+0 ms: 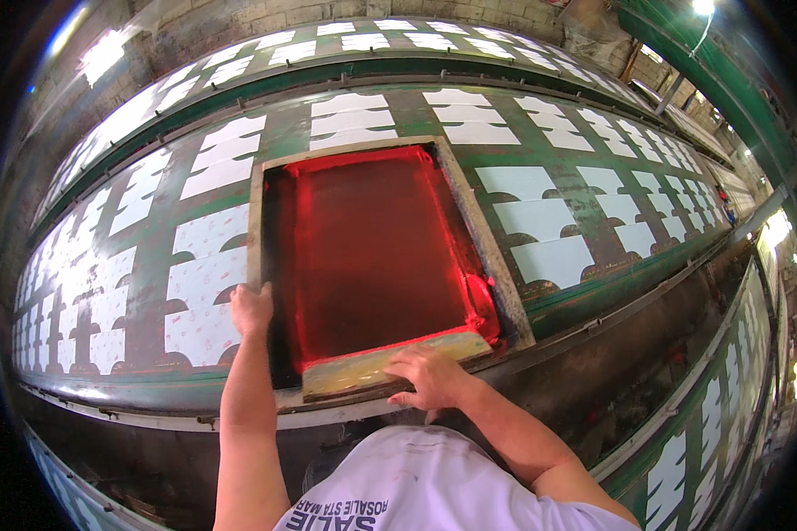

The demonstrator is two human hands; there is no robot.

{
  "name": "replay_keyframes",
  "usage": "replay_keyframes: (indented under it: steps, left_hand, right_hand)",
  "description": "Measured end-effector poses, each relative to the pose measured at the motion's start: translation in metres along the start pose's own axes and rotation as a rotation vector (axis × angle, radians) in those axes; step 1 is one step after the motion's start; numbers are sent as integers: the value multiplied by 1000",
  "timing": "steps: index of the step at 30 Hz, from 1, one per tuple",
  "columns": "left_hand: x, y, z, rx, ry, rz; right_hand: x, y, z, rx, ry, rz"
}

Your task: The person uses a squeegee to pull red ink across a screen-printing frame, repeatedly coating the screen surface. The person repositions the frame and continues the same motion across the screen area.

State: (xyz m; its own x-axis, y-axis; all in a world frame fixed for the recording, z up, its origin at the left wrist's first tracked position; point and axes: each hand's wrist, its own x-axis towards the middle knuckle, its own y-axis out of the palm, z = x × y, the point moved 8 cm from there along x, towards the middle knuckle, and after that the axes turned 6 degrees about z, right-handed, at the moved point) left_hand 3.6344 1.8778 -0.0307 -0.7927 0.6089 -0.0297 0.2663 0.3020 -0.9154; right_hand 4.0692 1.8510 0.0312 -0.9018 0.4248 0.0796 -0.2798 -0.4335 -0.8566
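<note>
A large wooden-framed printing screen (484, 232) lies on the long green table in front of me, its mesh dark red. Bright red ink (478, 296) borders the mesh and gathers thickest at the lower right. My left hand (251, 309) grips the left side of the frame, fingers curled over its edge. Along the screen's near end lies a wide, yellowish squeegee (350, 376), ink along its far edge. My right hand (429, 373) holds it near the middle, fingers on top and thumb toward me. What lies beneath the screen is hidden.
Rows of pale cut fabric pieces (540, 221) cover the table (398, 119). Those just left of the screen (205, 283) carry small reddish prints. A metal rail (584, 334) edges the table's near side. Parallel tables with similar pieces stand beyond and at the lower right.
</note>
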Motion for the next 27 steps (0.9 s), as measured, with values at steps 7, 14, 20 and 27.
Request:
replay_keyframes:
  steps: [7,14,20,27]
  left_hand:
    - [5,6,-8,115,-87,-5]
    - [9,10,-9,151,-93,-3]
    - [19,14,1,103,1,-30]
    - [28,26,22,-8,57,-26]
  right_hand:
    - [-96,-91,-142,-28,312,-432]
    - [-118,-99,-245,-29,681,-402]
    - [-95,-97,-269,-77,770,-386]
    - [-90,-102,-272,12,784,-455]
